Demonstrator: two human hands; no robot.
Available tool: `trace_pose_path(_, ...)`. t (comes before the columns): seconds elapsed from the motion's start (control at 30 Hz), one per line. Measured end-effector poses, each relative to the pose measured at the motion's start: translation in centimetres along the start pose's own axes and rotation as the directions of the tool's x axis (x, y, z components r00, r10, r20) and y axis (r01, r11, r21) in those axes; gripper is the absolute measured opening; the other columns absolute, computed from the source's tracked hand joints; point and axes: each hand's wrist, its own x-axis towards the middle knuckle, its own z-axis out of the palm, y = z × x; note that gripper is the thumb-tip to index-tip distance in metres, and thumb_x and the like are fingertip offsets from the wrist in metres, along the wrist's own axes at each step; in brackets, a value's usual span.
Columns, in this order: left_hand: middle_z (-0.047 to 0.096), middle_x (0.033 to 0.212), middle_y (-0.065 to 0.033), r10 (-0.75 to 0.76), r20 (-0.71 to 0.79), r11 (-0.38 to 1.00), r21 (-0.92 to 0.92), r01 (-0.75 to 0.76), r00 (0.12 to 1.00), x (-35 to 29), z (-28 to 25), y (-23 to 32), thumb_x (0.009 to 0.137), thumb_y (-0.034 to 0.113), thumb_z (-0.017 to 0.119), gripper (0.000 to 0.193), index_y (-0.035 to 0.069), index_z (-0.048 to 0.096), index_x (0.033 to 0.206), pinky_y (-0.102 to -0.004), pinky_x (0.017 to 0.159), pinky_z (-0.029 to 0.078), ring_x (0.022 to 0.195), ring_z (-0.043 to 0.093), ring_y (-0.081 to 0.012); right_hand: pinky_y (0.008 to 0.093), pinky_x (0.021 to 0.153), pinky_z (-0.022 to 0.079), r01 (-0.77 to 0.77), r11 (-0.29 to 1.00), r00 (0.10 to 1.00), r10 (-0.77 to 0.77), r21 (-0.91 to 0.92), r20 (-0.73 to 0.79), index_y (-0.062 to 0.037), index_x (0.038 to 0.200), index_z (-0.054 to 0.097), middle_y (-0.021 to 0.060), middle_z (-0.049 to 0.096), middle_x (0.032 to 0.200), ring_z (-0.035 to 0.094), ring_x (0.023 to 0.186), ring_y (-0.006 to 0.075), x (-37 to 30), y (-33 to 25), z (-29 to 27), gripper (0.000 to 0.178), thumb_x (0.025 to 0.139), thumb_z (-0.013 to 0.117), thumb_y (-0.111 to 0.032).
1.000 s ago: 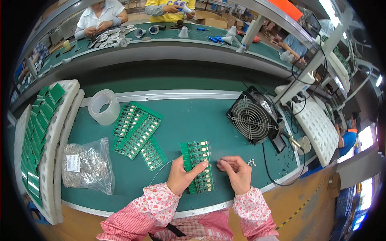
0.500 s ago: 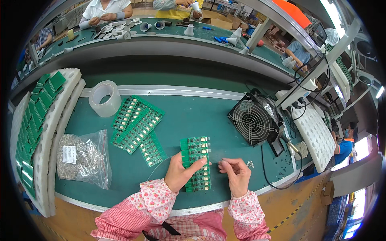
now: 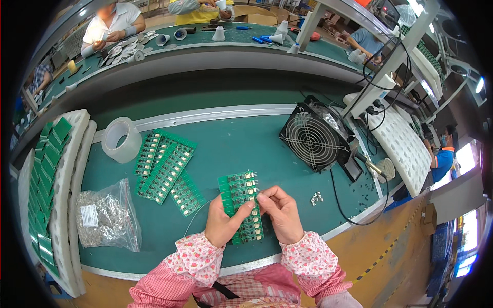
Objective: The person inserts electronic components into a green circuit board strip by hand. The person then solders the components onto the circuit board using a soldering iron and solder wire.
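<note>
A green circuit board panel point(image 3: 240, 185) with a row of small white parts and pins along its right edge is held upright on the page over the mat. My left hand point(image 3: 224, 222) grips it from the left, thumb across its face. At the board's right edge, my right hand point(image 3: 281, 213) has thumb and fingertips pinched together; anything between them is too small to make out. To the right of this hand lies a little pile of small metallic parts point(image 3: 317, 198). Several more circuit board panels point(image 3: 169, 167) overlap on the mat to the left.
A clear bag of small parts point(image 3: 107, 218) and a tape roll point(image 3: 121, 139) lie left. White foam trays point(image 3: 72, 169) hold more boards at the far left. A black fan point(image 3: 311, 136), a soldering iron point(image 3: 367, 161) and its cable stand right. People work at the bench beyond.
My right hand has moved left from beside the small pile to the board's right edge. The whole view has shifted slightly; my left hand keeps its hold on the board.
</note>
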Motion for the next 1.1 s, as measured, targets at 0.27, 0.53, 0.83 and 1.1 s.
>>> trace_pose_path(0.27, 0.066, 0.087, -0.0047, 0.051, -0.014, 0.99, 0.134, -0.048, 0.999, -0.1, 0.4, 0.1, 0.082, 0.007, 0.066, 0.018, -0.001, 0.061, 0.097, -0.0256, 0.069, 0.049, 0.077, 0.061, -0.0092, 0.0191, 0.065, 0.037, 0.012, 0.999, 0.999, -0.01, 0.05, -0.04, -0.0063, 0.085, 0.054, -0.0035, 0.053, 0.074, 0.045, 0.069, 0.0037, -0.3, 0.7, 0.6, 0.014, 0.089, 0.061, -0.018)
trace_pose_path(0.53, 0.066, 0.086, -0.0039, 0.031, -0.01, 0.99, 0.135, -0.029, 0.999, -0.2, 0.5, 0.2, 0.082, 0.006, 0.065, 0.017, -0.001, 0.061, 0.097, -0.025, 0.067, 0.049, 0.076, 0.06, -0.0083, 0.0193, 0.067, 0.037, 0.04, 0.998, 0.997, -0.036, 0.047, -0.074, -0.0057, 0.086, 0.053, -0.0028, 0.054, 0.075, 0.046, 0.07, 0.0033, -0.5, 1.1, 0.8, 0.015, 0.091, 0.059, -0.018)
trace_pose_path(0.83, 0.065, 0.089, -0.0041, 0.027, 0.011, 0.98, 0.199, -0.028, 1.0, -0.6, 0.2, 0.4, 0.083, 0.005, 0.063, 0.017, -0.001, 0.06, 0.099, -0.0252, 0.069, 0.049, 0.078, 0.059, -0.0093, 0.0191, 0.068, 0.04, 0.029, 0.999, 0.999, -0.028, 0.029, -0.045, -0.0041, 0.088, 0.051, -0.0002, 0.056, 0.08, 0.05, 0.074, 0.004, -0.9, 1.5, 0.6, 0.015, 0.091, 0.059, -0.016)
trace_pose_path(1.1, 0.065, 0.088, -0.0043, 0.088, 0.032, 0.96, 0.263, -0.093, 0.996, -0.6, 1.0, 0.5, 0.08, 0.004, 0.066, 0.021, -0.001, 0.059, 0.1, -0.0241, 0.068, 0.049, 0.077, 0.06, -0.0093, 0.0188, 0.065, 0.043, 0.217, 0.974, 0.973, -0.21, 0.064, -0.099, -0.0009, 0.092, 0.047, 0.003, 0.055, 0.084, 0.051, 0.074, 0.0043, -0.8, 2.5, 0.5, 0.015, 0.09, 0.059, -0.009)
